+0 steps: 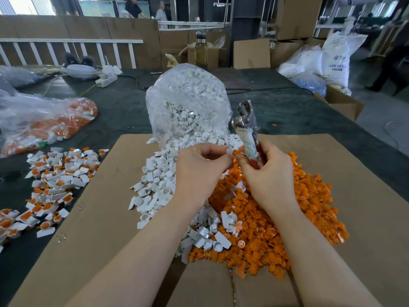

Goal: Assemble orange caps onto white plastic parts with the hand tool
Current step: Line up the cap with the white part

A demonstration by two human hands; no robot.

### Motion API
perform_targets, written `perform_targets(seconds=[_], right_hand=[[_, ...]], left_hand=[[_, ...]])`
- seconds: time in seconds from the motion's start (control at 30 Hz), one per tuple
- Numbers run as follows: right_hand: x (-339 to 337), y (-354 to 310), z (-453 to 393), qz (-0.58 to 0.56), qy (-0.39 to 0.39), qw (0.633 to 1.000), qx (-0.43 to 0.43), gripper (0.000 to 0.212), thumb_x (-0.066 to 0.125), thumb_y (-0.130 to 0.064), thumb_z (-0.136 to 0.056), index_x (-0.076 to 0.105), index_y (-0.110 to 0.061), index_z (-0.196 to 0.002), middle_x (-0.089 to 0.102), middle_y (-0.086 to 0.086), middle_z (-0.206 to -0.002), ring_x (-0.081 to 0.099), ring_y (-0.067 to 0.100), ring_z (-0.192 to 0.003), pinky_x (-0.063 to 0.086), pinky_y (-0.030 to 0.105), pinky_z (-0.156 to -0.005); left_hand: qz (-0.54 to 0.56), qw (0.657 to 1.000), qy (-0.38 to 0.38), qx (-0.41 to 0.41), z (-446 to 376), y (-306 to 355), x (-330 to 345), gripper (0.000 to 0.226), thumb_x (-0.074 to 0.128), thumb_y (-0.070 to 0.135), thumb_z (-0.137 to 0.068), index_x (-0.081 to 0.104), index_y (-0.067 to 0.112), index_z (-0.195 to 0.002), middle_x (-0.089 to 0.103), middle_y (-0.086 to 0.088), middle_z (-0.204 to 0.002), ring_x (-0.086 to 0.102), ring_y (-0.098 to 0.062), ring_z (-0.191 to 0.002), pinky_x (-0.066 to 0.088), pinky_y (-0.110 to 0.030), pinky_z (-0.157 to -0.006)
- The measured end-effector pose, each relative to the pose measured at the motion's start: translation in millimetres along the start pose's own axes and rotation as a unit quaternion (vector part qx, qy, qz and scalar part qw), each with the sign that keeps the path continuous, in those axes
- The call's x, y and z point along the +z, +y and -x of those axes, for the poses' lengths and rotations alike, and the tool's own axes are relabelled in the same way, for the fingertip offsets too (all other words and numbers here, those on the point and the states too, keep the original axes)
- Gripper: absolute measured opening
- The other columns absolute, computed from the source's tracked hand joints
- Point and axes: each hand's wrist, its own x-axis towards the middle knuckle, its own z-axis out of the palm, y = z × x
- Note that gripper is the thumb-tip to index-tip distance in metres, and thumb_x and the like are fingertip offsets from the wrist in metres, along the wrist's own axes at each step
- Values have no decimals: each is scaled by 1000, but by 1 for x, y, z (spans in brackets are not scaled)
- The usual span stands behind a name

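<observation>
Head view, left to right: finished white-and-orange pieces (51,187) lie at the left of the frame on the worktop (124,111). My left hand (199,167) pinches a white part (230,150) at centre, above the white parts pile (155,185). My right hand (267,171) grips the hand tool (249,131), its fingertips on an orange cap (236,153). Orange caps (309,207) are heaped on the cardboard (365,196) at right.

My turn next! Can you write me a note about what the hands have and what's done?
Left hand: pinches a white part.
Right hand: grips the hand tool, head up, and pinches an orange cap against the white part.
Loose white parts and orange caps lie piled on the cardboard.
Done: finished pieces lie on the left.
Left: press this cap, then work through both piles.
</observation>
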Motion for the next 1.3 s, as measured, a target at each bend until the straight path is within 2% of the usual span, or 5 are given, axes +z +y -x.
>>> perform_targets(seconds=[0.13,0.4,0.73,0.9,1.3], right_hand=[[0,0,0,4,4,1000,-5,17,74,-24,-83,60,-29,-92,59,-22,-75,59,2,-69,44,20,-57],[-1,0,0,5,-8,1000,5,14,74,-21,-84,63,-27,-91,61,-19,-75,60,4,-70,46,21,-58],[-5,3,-2,-65,-81,994,20,12,66,-8,-87,68,-18,-94,60,-20,-65,53,-2,-60,39,11,-51],[-6,2,-3,-83,-69,993,36,8,69,-19,-88,71,-17,-96,63,-13,-70,56,-3,-62,42,10,-55],[-3,-2,-2,-14,-46,998,39,26,63,-42,-86,68,-17,-92,67,-8,-75,63,8,-69,56,34,-61]], left_hand=[[-17,1000,0,20,1,1,0,11,79,13,-77,77,23,-73,74,0,-69,73,-22,-76,60,-44,-80],[-83,992,6,91,3,-3,1,9,76,15,-81,79,23,-79,73,12,-69,69,-2,-66,53,-14,-62],[-55,997,35,51,1,-5,4,12,83,33,-74,74,25,-73,73,8,-70,71,-11,-71,59,-27,-69],[-13,999,36,24,0,-6,3,10,82,20,-77,73,24,-75,74,3,-72,73,-16,-74,60,-43,-79],[-16,998,40,53,2,-6,4,7,80,21,-80,74,24,-80,74,3,-75,73,-17,-76,61,-42,-77]])
